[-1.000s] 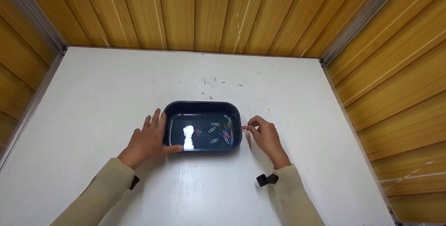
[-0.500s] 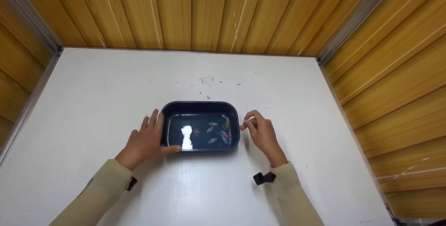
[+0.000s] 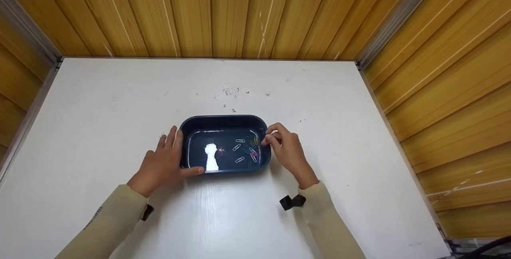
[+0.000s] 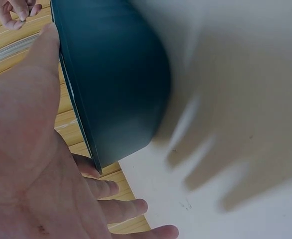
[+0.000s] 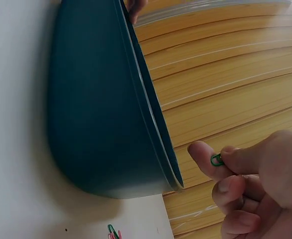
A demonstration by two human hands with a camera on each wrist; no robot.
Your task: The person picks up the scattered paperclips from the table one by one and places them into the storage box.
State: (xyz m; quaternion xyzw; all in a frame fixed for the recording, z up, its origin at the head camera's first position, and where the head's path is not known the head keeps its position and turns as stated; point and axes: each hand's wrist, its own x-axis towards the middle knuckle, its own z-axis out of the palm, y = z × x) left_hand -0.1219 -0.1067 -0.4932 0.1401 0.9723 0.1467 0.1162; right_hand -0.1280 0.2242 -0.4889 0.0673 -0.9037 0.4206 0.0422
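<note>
A dark blue rectangular basin (image 3: 223,121) stands on the white table, with several coloured paper clips (image 3: 250,153) scattered mostly in its right half. My left hand (image 3: 159,167) rests against the basin's left end, fingers extended along the side and thumb lying over the near rim. At the right rim, my right hand (image 3: 288,149) pinches a small green paper clip (image 5: 216,160) between thumb and index finger, seen in the right wrist view. Most of that clip is hidden by the fingertips. Below it, green and red paper clips (image 5: 114,232) show against the white surface beside the basin.
The white table (image 3: 239,219) reaches back to yellow wood-look panels (image 3: 199,15), which also rise at both sides. Dark marks (image 3: 230,91) spot the surface behind the basin. A bright reflection lies on the basin floor.
My right hand has moved from beside the basin up to its right rim. Red clips seen at its fingertips no longer show there. The left hand keeps its place on the basin.
</note>
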